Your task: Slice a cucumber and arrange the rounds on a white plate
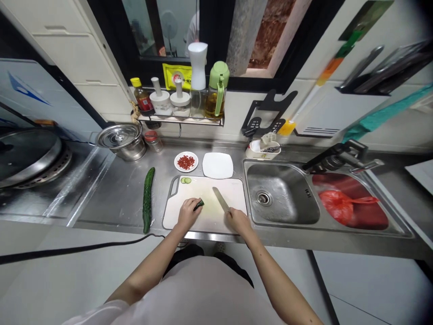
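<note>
My left hand is closed around a short piece of dark green cucumber over the white cutting board. In my right hand is the handle of a kitchen knife, its blade pointing up and to the left, apart from the cucumber piece. A few pale green cucumber slices lie at the board's far left corner. Left of the board, a long whole cucumber rests on the steel counter. My fingers hide part of the held piece.
Behind the board stand a white plate and a small dish of chopped red pepper. A double sink is at the right, with a red plastic bag in one basin. A lidded pot and stove are leftward; a shelf holds condiments.
</note>
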